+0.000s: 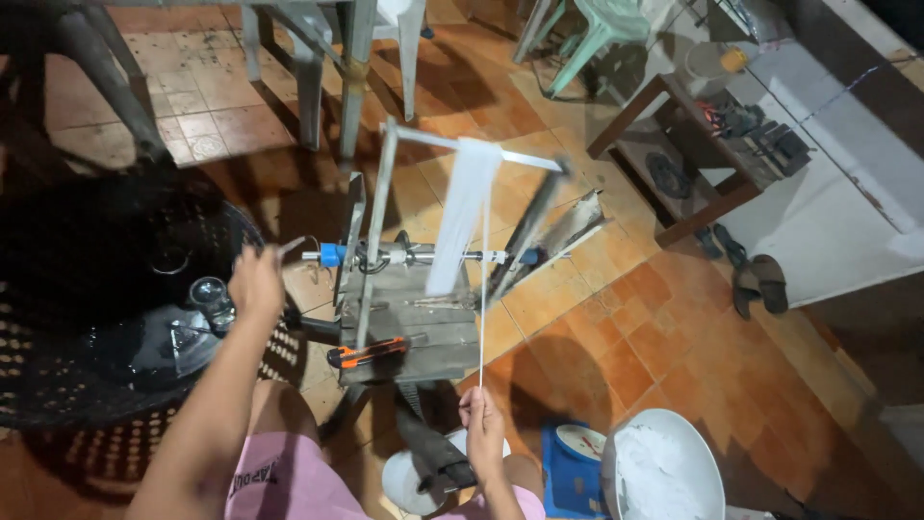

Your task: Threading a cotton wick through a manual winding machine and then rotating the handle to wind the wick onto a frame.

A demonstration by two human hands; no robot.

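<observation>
Between the knees, the right hand (pixel 483 424) pinched a white strand (pixel 483 289) running up to the winding frame (pixel 462 207); left hand (pixel 255 281) gripped its crank, mid-winding; steady tension needed next.

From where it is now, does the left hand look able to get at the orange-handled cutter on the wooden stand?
Probably yes. The left hand is at the crank beside the frame, and the orange-handled cutter lies uncovered on the wooden stand just below it, with nothing visibly between them.
</observation>
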